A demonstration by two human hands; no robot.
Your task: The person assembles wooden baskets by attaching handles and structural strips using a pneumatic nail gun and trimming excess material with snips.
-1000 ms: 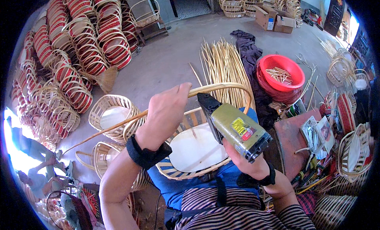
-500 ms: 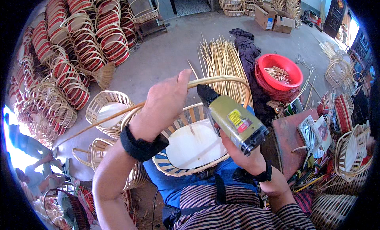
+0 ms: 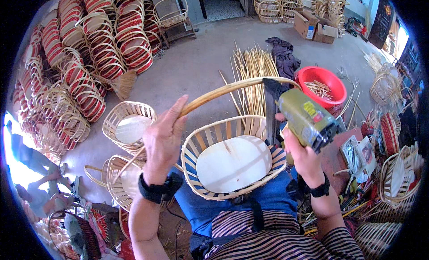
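Two hands are at work above a slatted basket [image 3: 214, 197], which sits on the person's lap. To the left of that lap basket, the left hand [image 3: 161, 143] grips a long cane strip [image 3: 232, 86], its index finger extended along it. From there the strip arches over the far side of the lap basket toward the right, while its loose tail slants down past the left hand. Right of the lap basket, the right hand [image 3: 304, 157] is wrapped around an olive power tool [image 3: 306, 117], whose black nose overlaps the strip; I cannot tell whether the two touch. Both wrists wear dark bands.

Inside the lap basket lies a pale oval board [image 3: 232, 164] crossed by shadows. To its left stand two similar baskets, one farther off [image 3: 129, 128] and one nearer [image 3: 120, 164]. Directly beyond it lies a bundle of thin canes [image 3: 254, 65], with dark cloth [image 3: 283, 56] alongside. Beyond it to the right, a red basin [image 3: 342, 90] holds short sticks [image 3: 318, 90]. Far beyond its left side are stacked red-and-tan baskets [image 3: 96, 41] and a straw broom [image 3: 124, 84].
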